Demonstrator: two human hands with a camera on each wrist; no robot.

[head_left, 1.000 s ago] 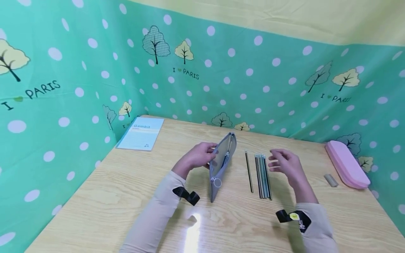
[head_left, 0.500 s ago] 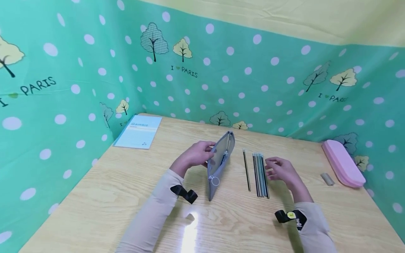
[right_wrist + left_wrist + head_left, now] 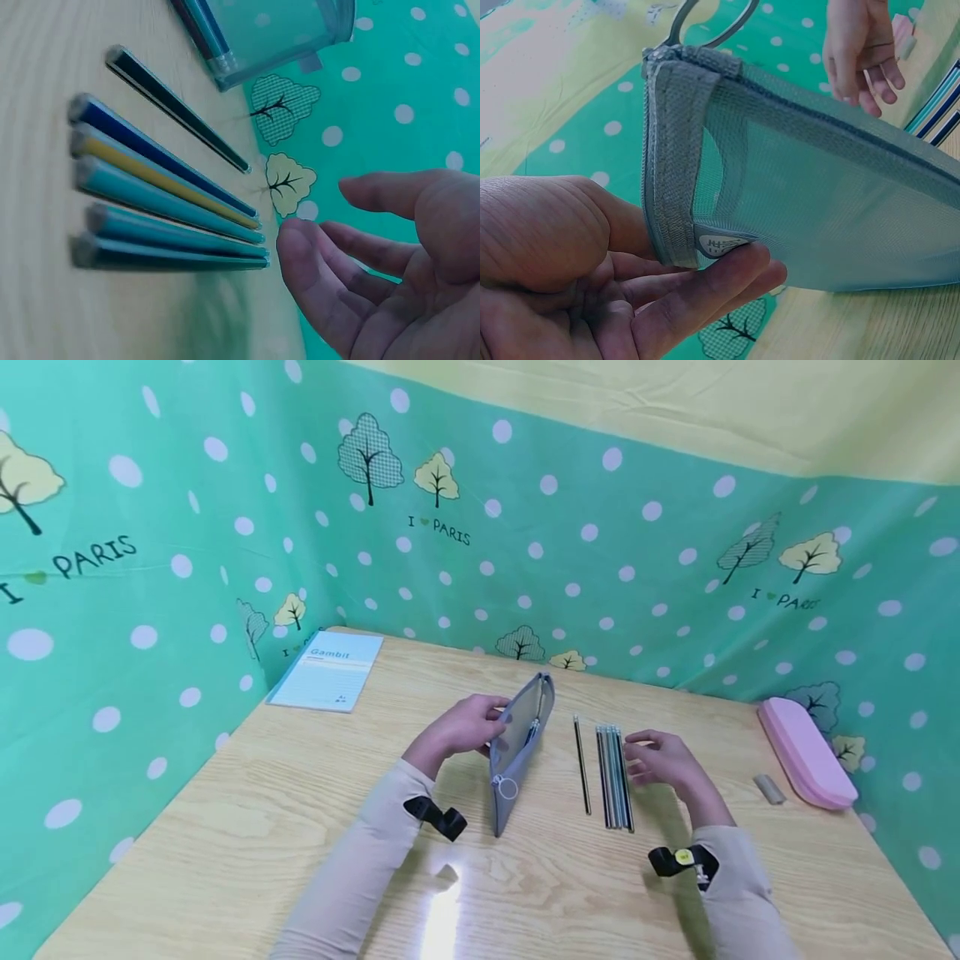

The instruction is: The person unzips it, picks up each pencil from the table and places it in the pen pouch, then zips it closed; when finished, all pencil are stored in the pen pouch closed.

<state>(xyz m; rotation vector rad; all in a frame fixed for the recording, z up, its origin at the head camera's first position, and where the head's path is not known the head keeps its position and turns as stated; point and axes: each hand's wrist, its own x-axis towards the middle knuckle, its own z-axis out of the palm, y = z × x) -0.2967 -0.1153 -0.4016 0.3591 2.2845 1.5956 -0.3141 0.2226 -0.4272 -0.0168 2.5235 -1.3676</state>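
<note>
A: Where was the mesh zip pouch (image 3: 817, 210)?

B: On the wood-grain table (image 3: 225, 827), standing tilted, unzipped, a few pencils inside. The left hand (image 3: 463, 727) pinched its wall between thumb and fingers.

A: And the right hand (image 3: 663, 760)?

B: Beside the row of pencils (image 3: 169, 201), thumb and fingers apart, loosely curved, holding nothing. Contact with the outermost pencil: could not tell. The lone pencil (image 3: 180, 110) lay between row and pouch.

A: Risks?

B: My judgement: a sideways nudge could have set the loose pencils rolling; a slackened left pinch could have let the limp pouch sag and its mouth narrow.

A: Materials?

B: Pouch: sheer grey mesh, coarse woven binding, smooth zip-pull ring (image 3: 678, 24). Pencils: straight, slim, glossy; navy, gold, teal. Farther right, a grey block (image 3: 769, 789), possibly an eraser, and a rounded, smooth pink case (image 3: 806, 753). Far left, a flat "Gambit" notebook (image 3: 326, 670).
</note>
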